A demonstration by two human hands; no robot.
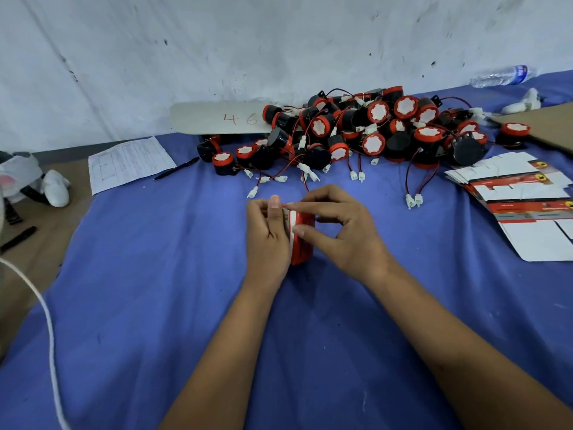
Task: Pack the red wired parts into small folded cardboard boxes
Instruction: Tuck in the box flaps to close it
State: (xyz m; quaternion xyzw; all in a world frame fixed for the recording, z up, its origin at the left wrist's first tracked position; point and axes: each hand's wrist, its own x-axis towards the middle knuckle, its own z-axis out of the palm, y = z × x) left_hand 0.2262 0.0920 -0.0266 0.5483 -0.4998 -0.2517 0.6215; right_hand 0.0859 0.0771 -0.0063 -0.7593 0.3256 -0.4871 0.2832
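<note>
**Mid-cloth: small red box pinched between two hands**

At centre of the blue cloth (pixel 155 274), a small red-and-white cardboard box (pixel 300 240), glossy and narrow, standing on end between both hands. Left hand (pixel 269 234) curled against the box's left face, thumb raised at the top edge. Right hand (pixel 341 234) arched over from the right, forefinger and thumb pinching the top flap, remaining fingers loosely bent. Whether a part sits inside: cannot tell.

Toward the far edge, against the scuffed white wall (pixel 279 41), a tangled heap of red wired parts (pixel 366 131): stubby black cylinders with red rims and white scalloped discs, thin red and black leads trailing forward to small white plastic plugs. Behind the heap's left end, a pale flat board (pixel 217 117) marked "46" in red.

Along the right edge, a fanned stack of flat unfolded box blanks (pixel 521 193), white card with red and dark printed bands. Beyond them, brown corrugated cardboard (pixel 545 125), and at the far right corner a clear plastic bottle (pixel 502 76) lying on its side.

Near the far left corner, a printed paper form (pixel 130 162) with a black pen (pixel 176 168) just beside it. Off the left edge, a white cord (pixel 46 321) curving down.
</note>
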